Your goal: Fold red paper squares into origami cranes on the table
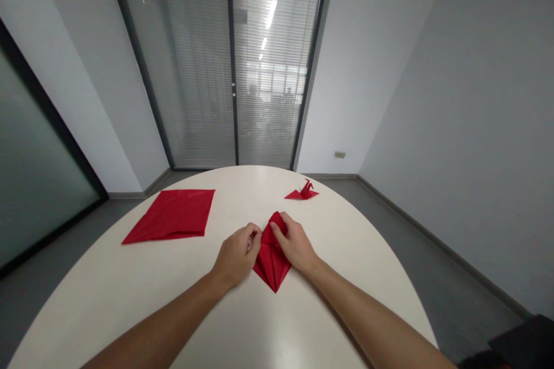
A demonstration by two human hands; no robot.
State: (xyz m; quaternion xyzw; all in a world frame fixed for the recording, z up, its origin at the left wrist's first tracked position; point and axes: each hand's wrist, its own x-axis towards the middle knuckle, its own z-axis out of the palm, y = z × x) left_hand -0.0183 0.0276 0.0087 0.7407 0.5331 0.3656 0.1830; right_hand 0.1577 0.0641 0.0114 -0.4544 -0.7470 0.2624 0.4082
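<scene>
Hands [239, 252] [298, 245], two, at one folded paper [273, 262]; one crane [304, 193] beyond.

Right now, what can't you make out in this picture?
Head view:
Part of the folded red paper: covered by the right hand.
Whether the left hand grips anything: hidden by curled fingers.
Finer folds of the paper crane: too small.
What's beyond: masked by the blinds.
Dark object, lower right: cut off by the edge.
</scene>
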